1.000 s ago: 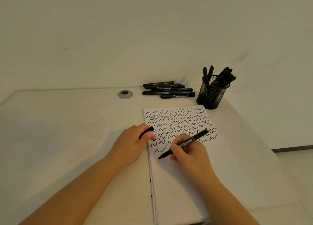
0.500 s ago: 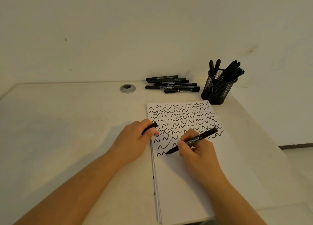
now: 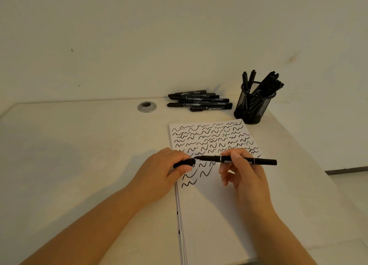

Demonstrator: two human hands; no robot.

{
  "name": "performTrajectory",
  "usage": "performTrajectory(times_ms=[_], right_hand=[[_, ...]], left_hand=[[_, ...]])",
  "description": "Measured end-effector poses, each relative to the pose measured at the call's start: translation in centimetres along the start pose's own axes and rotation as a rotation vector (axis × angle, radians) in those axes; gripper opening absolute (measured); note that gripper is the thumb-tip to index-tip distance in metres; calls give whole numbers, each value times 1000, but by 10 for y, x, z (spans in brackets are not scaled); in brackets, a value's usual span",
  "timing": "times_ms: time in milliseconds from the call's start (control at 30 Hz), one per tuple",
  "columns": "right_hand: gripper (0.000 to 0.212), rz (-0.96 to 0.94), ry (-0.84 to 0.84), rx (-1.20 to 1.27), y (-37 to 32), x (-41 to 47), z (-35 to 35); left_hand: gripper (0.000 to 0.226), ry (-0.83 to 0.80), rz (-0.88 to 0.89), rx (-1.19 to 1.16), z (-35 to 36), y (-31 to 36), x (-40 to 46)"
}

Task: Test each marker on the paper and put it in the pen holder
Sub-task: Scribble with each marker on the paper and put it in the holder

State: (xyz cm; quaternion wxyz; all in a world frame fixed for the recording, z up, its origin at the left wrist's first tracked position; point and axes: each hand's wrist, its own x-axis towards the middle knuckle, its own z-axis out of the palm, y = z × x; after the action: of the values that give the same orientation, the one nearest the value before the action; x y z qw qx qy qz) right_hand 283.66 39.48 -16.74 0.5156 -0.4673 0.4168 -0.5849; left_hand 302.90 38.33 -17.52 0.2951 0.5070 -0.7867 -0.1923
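Head view: the right hand (image 3: 242, 171) pinches a slim black marker (image 3: 239, 160) between thumb and forefinger, the barrel lying level above the paper (image 3: 219, 215), its bare tip pointing left and almost touching the mouth of the black cap (image 3: 184, 163). The left hand (image 3: 161, 173) grips that cap with curled fingers, at the sheet's left edge. The smooth white sheet carries rows of black squiggles on its upper half; its lower half is blank. A round black wire-mesh pen holder (image 3: 253, 105), bristling with markers, stands just beyond the sheet's far right corner. 6 or so loose markers (image 3: 199, 102) lie stacked against the wall, beside a grey cable grommet (image 3: 146, 106) in the matte cream desk (image 3: 69, 155).
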Motion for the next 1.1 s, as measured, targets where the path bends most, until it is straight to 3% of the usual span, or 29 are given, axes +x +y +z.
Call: performTrajectory(times_ms=[400, 667, 1100], right_hand=[[17, 37, 17, -15, 2, 2, 0], [15, -22, -121, -187, 2, -5, 6], [2, -56, -222, -71, 4, -8, 5]], left_hand=[[18, 10, 28, -3, -3, 5, 1], [26, -15, 90, -7, -1, 13, -2], [18, -75, 33, -188, 0, 19, -7]])
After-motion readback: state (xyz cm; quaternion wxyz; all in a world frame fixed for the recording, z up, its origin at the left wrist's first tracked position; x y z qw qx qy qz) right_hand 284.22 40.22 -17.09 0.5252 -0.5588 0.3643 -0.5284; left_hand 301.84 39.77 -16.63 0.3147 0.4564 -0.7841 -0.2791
